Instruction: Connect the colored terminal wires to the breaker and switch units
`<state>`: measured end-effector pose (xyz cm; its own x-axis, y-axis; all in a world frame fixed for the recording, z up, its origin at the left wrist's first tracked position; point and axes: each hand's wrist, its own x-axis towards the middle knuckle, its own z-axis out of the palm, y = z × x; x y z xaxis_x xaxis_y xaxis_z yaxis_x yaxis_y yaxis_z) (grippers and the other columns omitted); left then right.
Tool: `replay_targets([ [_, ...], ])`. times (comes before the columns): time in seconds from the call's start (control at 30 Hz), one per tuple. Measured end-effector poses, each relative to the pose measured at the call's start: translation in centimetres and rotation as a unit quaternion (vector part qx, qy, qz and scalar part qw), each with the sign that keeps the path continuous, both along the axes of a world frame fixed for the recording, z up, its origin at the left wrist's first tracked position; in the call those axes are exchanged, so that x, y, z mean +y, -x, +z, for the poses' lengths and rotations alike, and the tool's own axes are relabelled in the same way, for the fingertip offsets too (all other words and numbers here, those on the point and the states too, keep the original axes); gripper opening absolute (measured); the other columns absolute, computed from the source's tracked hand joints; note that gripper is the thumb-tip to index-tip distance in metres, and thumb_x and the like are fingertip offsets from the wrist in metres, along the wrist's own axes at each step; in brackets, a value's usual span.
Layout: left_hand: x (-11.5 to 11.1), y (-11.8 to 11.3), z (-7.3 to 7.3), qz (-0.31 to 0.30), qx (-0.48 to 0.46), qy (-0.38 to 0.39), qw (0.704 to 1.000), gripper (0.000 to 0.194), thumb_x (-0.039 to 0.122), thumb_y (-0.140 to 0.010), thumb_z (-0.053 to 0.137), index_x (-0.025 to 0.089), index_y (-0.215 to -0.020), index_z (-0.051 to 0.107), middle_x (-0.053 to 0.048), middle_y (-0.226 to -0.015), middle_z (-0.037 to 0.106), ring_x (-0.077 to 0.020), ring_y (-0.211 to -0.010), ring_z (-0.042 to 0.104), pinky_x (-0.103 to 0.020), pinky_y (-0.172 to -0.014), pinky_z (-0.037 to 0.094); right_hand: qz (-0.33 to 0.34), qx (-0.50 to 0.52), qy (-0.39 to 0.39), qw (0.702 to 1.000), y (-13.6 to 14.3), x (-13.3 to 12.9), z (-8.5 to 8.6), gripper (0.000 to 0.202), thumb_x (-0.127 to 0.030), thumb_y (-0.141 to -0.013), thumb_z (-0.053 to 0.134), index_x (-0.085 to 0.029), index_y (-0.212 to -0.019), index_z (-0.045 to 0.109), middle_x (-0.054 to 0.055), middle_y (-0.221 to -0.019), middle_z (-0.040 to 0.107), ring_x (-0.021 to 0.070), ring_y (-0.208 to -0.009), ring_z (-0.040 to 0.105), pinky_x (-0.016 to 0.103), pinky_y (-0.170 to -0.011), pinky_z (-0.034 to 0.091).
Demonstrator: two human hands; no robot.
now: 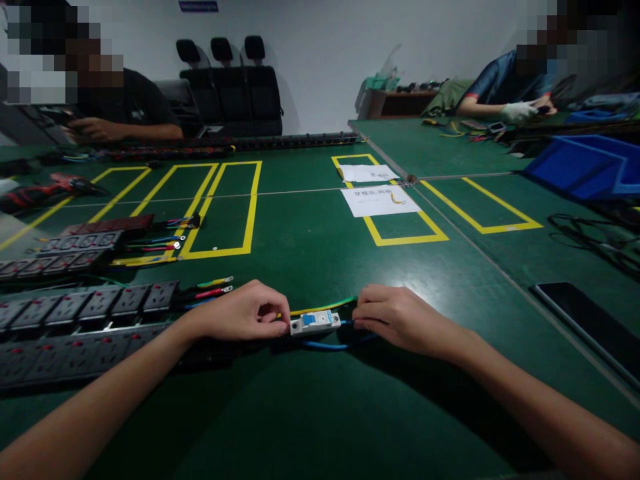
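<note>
A white circuit breaker (315, 323) with a blue switch lies between my hands, near the table's front. My left hand (250, 312) is closed at the breaker's left end, thumb and index finger pinched together there; what they grip is hidden. On the other side my right hand (387, 312) pinches the blue wire (347, 323) that comes out of the breaker's right end. A yellow-green wire (320, 309) runs behind the breaker towards my right fingers. Another blue wire (327, 346) curves in front of it.
Socket strips (90, 303) with wire ends lie at the left, beside a red and black power tool (55, 190). Paper sheets (377, 202) lie beyond my hands. A phone (585, 320) and a blue bin (580, 163) are at the right. Two people sit across the table.
</note>
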<state>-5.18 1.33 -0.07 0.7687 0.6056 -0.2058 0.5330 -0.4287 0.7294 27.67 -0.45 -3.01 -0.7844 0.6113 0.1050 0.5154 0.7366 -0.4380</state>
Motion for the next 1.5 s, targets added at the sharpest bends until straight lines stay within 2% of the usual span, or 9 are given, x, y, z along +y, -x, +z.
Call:
replay_targets([
  [0.8,-0.03,0.04,-0.15,-0.002,-0.014,0.012,1.000,0.021,0.034,-0.093,0.064,0.015,-0.093,0.074,0.005,-0.063,0.052,-0.0084,-0.054,0.048,-0.019,-0.054,0.034,-0.004,0.033,-0.016,0.999,-0.07,0.00,-0.02,0.022,-0.024,-0.103,0.055,-0.019,-0.097,0.075,0.005,-0.090,0.065,0.0144,-0.075,0.059,0.027,-0.066,0.040],
  [1.5,0.07,0.03,-0.21,-0.007,-0.005,0.012,1.000,0.019,0.032,-0.093,0.064,0.015,-0.093,0.073,0.005,-0.062,0.052,-0.0079,-0.053,0.048,-0.019,-0.054,0.036,0.000,0.020,0.008,1.000,0.10,-0.01,-0.15,0.022,-0.022,-0.103,0.054,-0.018,-0.097,0.074,0.004,-0.090,0.064,0.0142,-0.075,0.058,0.027,-0.065,0.041],
])
